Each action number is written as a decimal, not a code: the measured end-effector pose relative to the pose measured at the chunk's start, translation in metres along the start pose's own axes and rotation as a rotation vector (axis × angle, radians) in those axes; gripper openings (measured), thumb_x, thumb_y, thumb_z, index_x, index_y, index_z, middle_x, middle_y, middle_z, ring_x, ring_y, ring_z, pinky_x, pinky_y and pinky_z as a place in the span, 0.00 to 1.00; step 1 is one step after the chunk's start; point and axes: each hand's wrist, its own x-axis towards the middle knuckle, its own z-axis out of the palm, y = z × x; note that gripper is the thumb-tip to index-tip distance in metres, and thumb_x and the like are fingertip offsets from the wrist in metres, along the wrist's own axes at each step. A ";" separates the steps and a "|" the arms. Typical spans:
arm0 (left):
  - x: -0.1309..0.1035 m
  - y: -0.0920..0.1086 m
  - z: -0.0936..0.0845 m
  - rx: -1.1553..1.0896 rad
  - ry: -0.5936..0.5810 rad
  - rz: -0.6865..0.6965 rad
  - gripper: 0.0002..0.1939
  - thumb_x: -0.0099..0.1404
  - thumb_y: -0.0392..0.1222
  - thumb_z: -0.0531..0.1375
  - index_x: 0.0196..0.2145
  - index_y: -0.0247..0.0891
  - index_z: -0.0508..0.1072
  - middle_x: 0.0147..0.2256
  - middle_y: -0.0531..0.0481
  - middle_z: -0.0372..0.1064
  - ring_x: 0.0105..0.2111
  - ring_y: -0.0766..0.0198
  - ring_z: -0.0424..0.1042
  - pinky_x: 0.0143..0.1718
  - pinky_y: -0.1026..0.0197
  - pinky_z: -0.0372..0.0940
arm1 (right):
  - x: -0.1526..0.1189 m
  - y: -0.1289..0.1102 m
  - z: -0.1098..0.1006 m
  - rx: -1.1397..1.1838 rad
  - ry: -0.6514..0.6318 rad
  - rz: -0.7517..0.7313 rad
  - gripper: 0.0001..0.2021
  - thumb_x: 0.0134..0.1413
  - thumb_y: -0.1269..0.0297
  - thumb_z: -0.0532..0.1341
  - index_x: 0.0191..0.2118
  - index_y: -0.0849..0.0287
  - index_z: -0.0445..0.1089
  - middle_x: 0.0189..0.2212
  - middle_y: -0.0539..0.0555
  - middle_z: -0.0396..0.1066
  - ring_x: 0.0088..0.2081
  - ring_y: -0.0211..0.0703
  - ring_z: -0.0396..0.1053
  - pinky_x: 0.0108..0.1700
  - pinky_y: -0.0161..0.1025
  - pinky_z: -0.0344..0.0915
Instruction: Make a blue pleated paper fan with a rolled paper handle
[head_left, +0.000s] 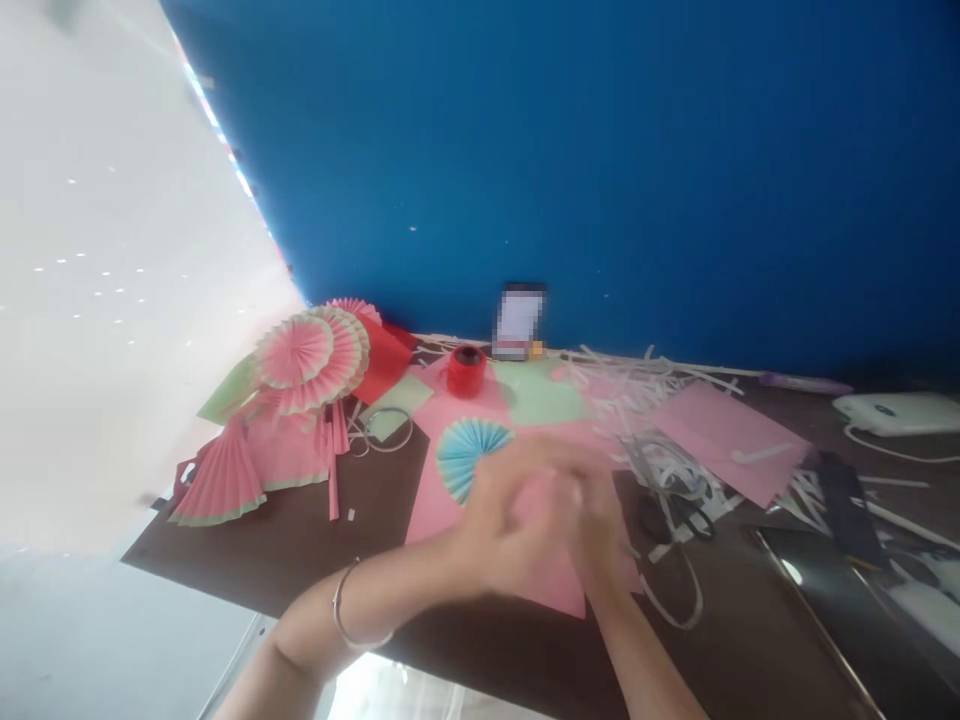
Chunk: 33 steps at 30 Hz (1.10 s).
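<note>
- Between your left hand [499, 535] and right hand [591, 505], you grip a pink paper piece [534, 500], mostly covered; blur hides its shape.
- Just beyond your left hand, a round, pleated blue fan [466, 455], pale-edged, lies spread on pink paper sheets [429, 510], partly hidden from you.

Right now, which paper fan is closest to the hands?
The blue fan, partly hidden by the left hand. The pink fans sit farther off to the left.

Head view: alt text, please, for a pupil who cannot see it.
A person's left hand and right hand, blurred, are close together over pink paper near a blue pleated rosette. Pink-and-green pleated rosettes lie left; paper strips, right.
</note>
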 end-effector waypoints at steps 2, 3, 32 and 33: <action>0.109 0.008 -0.021 -0.084 0.089 -0.235 0.14 0.61 0.40 0.56 0.46 0.37 0.67 0.48 0.42 0.67 0.48 0.57 0.67 0.47 0.53 0.65 | 0.005 -0.008 -0.001 0.253 0.041 0.082 0.19 0.53 0.47 0.55 0.23 0.54 0.51 0.16 0.42 0.47 0.17 0.32 0.48 0.20 0.33 0.49; 0.139 0.007 -0.028 -0.174 0.069 -0.357 0.17 0.59 0.39 0.58 0.47 0.37 0.66 0.50 0.41 0.65 0.50 0.56 0.66 0.49 0.52 0.64 | 0.008 -0.012 0.000 0.409 0.039 0.133 0.21 0.51 0.47 0.57 0.22 0.55 0.49 0.16 0.41 0.44 0.17 0.31 0.45 0.19 0.32 0.48; 0.112 -0.045 -0.039 0.205 -0.080 -0.378 0.17 0.65 0.47 0.50 0.30 0.34 0.73 0.27 0.48 0.72 0.27 0.66 0.69 0.28 0.65 0.64 | 0.012 0.006 0.005 0.271 -0.148 0.232 0.16 0.46 0.49 0.62 0.32 0.59 0.68 0.28 0.56 0.74 0.31 0.45 0.73 0.35 0.40 0.70; 0.112 -0.046 -0.042 0.235 -0.067 -0.360 0.17 0.65 0.46 0.50 0.29 0.34 0.73 0.28 0.48 0.72 0.28 0.66 0.69 0.29 0.65 0.64 | 0.011 0.005 0.003 0.239 -0.164 0.233 0.16 0.46 0.49 0.62 0.33 0.59 0.68 0.28 0.56 0.75 0.31 0.45 0.73 0.34 0.39 0.70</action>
